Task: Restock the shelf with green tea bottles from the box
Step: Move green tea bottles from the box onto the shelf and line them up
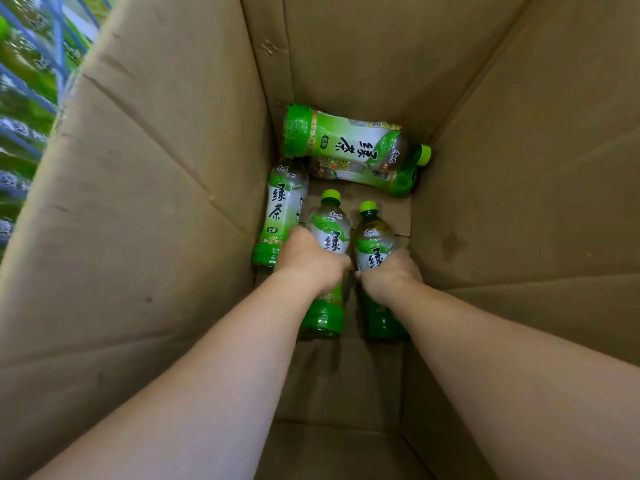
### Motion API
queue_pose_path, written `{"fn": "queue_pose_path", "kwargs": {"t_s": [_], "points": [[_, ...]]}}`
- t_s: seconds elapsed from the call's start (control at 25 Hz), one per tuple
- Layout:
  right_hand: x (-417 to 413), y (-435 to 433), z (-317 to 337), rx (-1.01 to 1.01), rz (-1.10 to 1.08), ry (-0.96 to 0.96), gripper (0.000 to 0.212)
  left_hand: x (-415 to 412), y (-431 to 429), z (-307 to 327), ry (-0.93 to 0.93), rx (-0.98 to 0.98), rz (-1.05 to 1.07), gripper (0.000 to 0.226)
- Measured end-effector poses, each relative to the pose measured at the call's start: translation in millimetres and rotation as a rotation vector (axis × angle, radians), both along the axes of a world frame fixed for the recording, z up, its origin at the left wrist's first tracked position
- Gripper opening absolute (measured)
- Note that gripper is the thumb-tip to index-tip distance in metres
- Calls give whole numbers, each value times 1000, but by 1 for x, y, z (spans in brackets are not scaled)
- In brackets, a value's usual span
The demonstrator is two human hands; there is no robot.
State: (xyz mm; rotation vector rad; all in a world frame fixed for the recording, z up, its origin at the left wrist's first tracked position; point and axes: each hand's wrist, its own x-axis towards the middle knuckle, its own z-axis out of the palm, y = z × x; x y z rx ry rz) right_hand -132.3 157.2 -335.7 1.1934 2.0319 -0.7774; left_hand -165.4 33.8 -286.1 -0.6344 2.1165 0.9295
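As two bare arms reach down into a deep cardboard box (156,202), the left hand (311,263) curls round the middle of a first bottle (330,233) of green tea and the right hand (389,275) wraps round a second bottle (374,244) just beside it, each hand gripping its own. Both held bottles point their green caps away from the hands and their dark green bases back toward the wrists; whether they rest on the box floor or are just off it cannot be told. The two hands sit close together, thumbs nearly meeting between the bottles. Just left of the left hand, a third bottle (280,209) lies along the box wall, label up, its base level with the knuckles. Beyond both hands, in the far corner, a fourth bottle (339,140) lies crosswise, partly on top of a fifth bottle (377,178), with one green cap showing at their right end. Outside the box, well beyond and left of the left hand, a shelf (27,81) shows as blurred blue rails and green.
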Motion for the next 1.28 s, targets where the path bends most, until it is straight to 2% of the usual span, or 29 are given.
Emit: {"fn": "queue_pose_path", "kwargs": {"t_s": [0.16,0.24,0.36,0.52,0.72,0.88,1.08,1.2,1.28], "points": [[-1,-6,3,-55,-29,18,70,11,-15,35,-23,0,110,71],[0,-6,5,-122,-76,19,58,18,-21,49,-57,43,138,68],[2,-8,16,-283,-261,53,40,27,-31,64,-85,59,108,68],[12,-17,40,-432,-400,91,48,30,-46,74,-34,-50,16,71],[26,-30,87,-391,-357,187,47,36,-59,111,30,-81,-47,71],[44,-34,140,-490,-374,199,41,52,-69,149,60,-4,-46,70],[69,-25,214,-515,-351,275,34,80,-70,193,158,123,106,65],[88,-16,256,-526,-289,356,12,102,-68,221,204,212,170,63],[104,-12,286,-518,-232,404,13,118,-67,243,249,271,194,60]]}}
